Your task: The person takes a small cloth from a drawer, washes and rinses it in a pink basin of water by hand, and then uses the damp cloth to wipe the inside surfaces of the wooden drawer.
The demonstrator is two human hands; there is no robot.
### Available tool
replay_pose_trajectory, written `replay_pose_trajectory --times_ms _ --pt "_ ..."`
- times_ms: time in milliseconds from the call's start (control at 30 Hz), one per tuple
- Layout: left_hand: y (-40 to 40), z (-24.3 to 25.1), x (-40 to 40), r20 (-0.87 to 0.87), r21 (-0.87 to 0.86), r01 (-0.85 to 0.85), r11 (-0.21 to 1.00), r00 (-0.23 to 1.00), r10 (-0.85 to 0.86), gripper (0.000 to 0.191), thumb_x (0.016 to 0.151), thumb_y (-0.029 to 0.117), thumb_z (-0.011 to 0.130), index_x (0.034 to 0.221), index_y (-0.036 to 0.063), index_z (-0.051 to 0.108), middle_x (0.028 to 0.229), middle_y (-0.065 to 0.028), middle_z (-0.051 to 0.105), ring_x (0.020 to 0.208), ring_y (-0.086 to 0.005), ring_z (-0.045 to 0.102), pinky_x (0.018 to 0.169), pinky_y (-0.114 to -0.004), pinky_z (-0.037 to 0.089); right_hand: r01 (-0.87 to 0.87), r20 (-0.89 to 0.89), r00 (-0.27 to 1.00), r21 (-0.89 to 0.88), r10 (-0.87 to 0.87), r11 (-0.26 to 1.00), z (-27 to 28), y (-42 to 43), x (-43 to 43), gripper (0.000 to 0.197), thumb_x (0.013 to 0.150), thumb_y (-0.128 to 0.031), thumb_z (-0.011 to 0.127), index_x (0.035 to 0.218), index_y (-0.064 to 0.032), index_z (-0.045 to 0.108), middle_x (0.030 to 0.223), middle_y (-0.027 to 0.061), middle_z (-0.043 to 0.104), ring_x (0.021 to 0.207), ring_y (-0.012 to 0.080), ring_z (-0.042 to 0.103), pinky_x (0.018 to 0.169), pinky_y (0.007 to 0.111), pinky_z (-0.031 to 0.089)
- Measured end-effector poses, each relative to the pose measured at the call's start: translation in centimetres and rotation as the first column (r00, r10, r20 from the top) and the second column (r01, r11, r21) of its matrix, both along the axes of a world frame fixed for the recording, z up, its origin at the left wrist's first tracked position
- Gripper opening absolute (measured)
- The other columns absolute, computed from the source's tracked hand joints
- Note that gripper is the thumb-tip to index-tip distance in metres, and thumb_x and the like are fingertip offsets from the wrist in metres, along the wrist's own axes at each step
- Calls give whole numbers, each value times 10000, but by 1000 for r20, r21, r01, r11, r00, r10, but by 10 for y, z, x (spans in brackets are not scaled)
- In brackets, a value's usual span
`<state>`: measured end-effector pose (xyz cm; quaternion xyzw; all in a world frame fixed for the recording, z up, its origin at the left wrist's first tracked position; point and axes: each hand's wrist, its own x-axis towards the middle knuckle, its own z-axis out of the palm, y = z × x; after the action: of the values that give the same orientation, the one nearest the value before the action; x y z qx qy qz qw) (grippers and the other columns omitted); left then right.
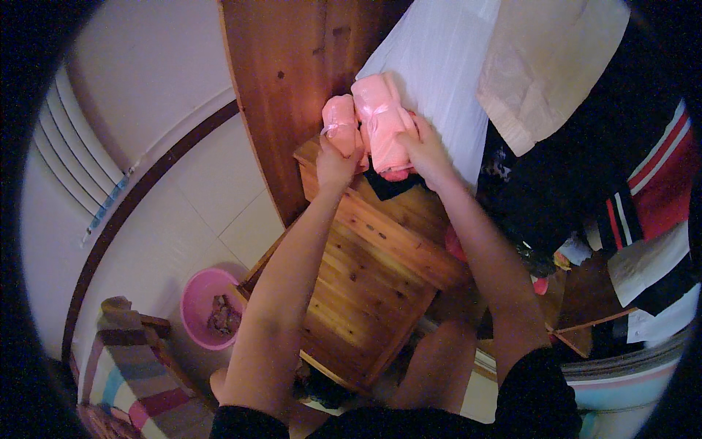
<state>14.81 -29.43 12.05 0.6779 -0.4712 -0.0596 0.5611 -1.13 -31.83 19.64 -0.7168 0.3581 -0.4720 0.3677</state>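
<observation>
Two rolled pink cloths, which look like towels, are held side by side over a wooden ledge (395, 211) inside a wardrobe. My left hand (336, 163) grips the smaller pink roll (340, 118), tied round with a thin ribbon. Around the right side of the larger pink roll (377, 118) my right hand (425, 148) is closed; this roll has a ribbon too. Beneath the larger roll a piece of black cloth (386, 185) lies on the ledge. Whether the rolls rest on the ledge or hang just above it, I cannot tell.
White fabric (439, 71), a beige garment (543, 71) and dark clothes (559, 186) hang at right. A wooden panel (285, 99) stands left of the ledge. On the tiled floor sits a pink basin (192, 307), near a striped cloth (131, 362). A white radiator (77, 142) is far left.
</observation>
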Motion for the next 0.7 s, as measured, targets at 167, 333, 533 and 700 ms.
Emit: replay_pose_trajectory --times_ms 167,333,533,700 --pt "8 -1 5 -58 89 -51 995 997 56 574 708 255 604 1162 -7 371 1025 -222 522 926 -382 511 817 -408 400 -54 -44 998 13 55 998 0 4 -2 414 758 -116 526 1141 5 425 1023 110 493 916 178 486 813 275 385" --pt "26 -15 10 -343 -272 -59 960 938 -40 420 760 137 551 1131 -12 423 988 -156 550 876 -272 543 778 -317 423 -77 -64 995 -11 76 997 9 14 -2 403 766 -122 529 1133 6 423 1035 105 486 922 168 482 818 272 380" --pt "86 -5 -14 -644 -414 62 908 685 -340 356 820 123 502 1145 4 421 1011 -69 519 882 -127 506 683 -220 435 -107 -87 990 31 109 994 1 21 -8 396 778 -107 514 1142 3 403 1041 94 479 931 154 470 816 264 378" --pt "142 -9 -15 -716 -504 73 861 523 -463 430 823 114 495 1216 32 340 1091 -66 475 873 -134 511 659 -223 450 -250 28 967 -50 252 967 -19 46 19 374 749 -85 532 1083 22 404 1005 122 489 928 206 477 804 304 386"
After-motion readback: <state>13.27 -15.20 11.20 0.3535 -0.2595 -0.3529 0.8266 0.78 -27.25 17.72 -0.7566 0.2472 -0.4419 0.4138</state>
